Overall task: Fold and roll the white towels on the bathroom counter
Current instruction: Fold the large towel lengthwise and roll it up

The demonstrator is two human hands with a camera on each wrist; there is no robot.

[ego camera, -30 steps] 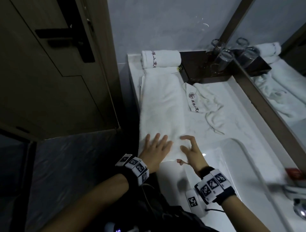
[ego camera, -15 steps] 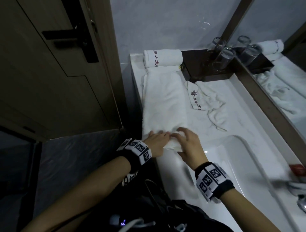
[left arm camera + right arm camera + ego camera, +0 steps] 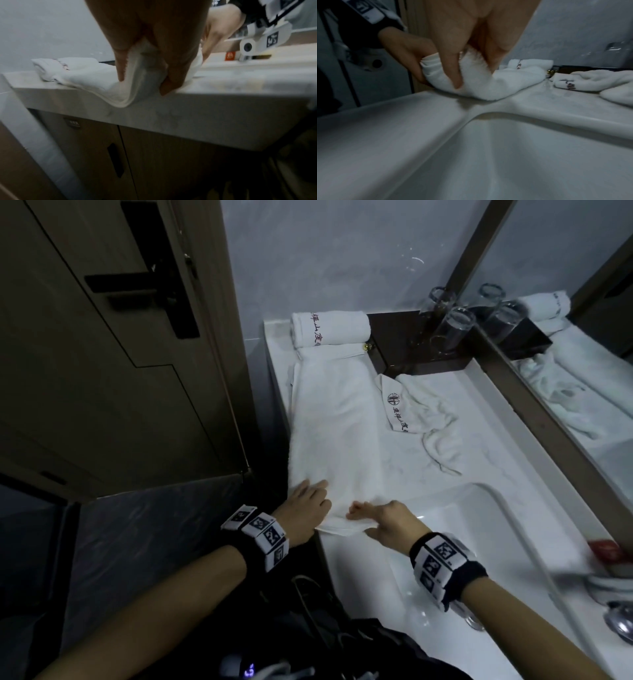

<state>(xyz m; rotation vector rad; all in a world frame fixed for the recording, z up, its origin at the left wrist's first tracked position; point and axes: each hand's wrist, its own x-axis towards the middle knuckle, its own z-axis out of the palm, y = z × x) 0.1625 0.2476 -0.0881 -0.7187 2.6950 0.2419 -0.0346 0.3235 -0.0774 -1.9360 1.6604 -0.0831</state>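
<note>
The folded towel [image 3: 334, 433] lies lengthwise along the worktop [image 3: 404, 467] edge, its near end pinched in my left hand [image 3: 305, 510] and right hand [image 3: 383, 522], and I judge the first turn should be tight and square.

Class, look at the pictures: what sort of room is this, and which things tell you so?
Probably a hotel bathroom: a basin sunk in a counter, a wall mirror and a rolled towel with stitched lettering.
</note>
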